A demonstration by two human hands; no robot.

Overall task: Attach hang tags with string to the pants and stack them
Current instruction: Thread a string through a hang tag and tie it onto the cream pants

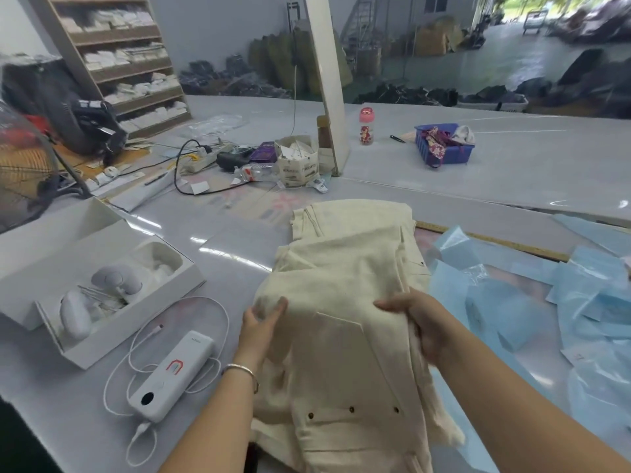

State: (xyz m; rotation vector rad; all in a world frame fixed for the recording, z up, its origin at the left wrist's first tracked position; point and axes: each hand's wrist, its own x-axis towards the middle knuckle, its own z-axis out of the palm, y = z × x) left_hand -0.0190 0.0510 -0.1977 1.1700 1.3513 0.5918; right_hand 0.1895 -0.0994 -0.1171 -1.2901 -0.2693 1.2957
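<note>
The lower part of the cream pants (341, 336) ran off the bottom edge. The right hand (420, 322) was motion-blurred, its fingers buried in cloth, so its grip was unreadable. Print on the tag box (297, 167) was too small to read.

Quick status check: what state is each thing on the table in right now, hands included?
Top pants: partly folded, held at both sides, no tag visible.
Pants underneath: folded, lying flat.
Left hand: gripping pants' left edge.
Right hand: gripping pants' right edge.
White box: open.
Power bank: cable plugged in.
Pink bottle: upright, capped.
</note>
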